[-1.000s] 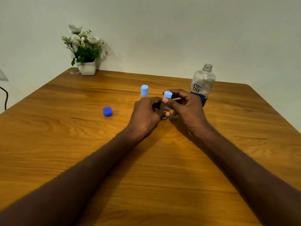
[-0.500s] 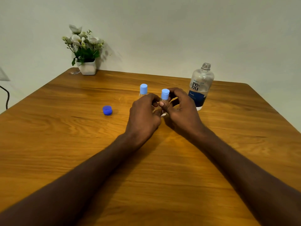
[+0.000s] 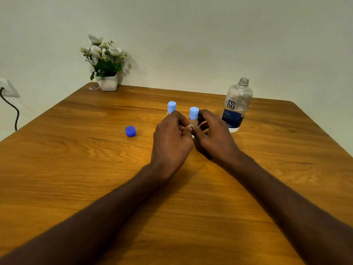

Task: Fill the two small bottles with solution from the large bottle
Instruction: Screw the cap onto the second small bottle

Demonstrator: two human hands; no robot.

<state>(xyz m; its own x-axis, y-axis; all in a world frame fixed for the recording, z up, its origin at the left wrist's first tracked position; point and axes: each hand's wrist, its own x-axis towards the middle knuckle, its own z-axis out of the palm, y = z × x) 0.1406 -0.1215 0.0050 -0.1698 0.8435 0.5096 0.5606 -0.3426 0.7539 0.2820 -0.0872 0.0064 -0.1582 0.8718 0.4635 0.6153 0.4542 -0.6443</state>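
Wooden bench [image 3: 76, 169] under a pale wall: both hands meet mid-bench, left hand [image 3: 172, 138] and right hand [image 3: 214, 134] pinching one capped small bottle [image 3: 193, 119]; the second bottle [image 3: 171, 107] stands just behind, the uncapped large bottle [image 3: 236, 106] to the right.

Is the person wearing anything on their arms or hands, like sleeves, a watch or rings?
No. Both forearms are bare right to the bottom edge of the picture, with no sleeves showing. The left hand and right hand have no gloves, and no watch, bracelet or ring can be seen.
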